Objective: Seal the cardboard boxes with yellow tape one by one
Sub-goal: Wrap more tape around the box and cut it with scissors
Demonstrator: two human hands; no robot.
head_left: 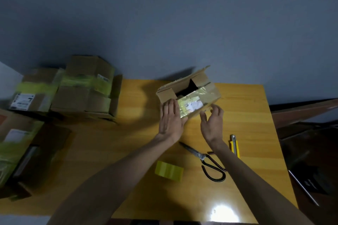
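Yellow tape roll (169, 171) nearest; left hand (171, 118) flat on cardboard box (192, 102); right hand (213, 122) loose-fingered, empty, just beside it

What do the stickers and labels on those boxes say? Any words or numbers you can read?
No text is legible.
White sticker on open box: blurred.
Label on far-left box: blurred barcode marks.
Strip label on tall box: too small.
Pale label on near-left box: blurred.

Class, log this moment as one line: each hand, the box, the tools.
left hand: flat against open box | right hand: open, by box corner | tape roll, scissors, utility knife: lying on table
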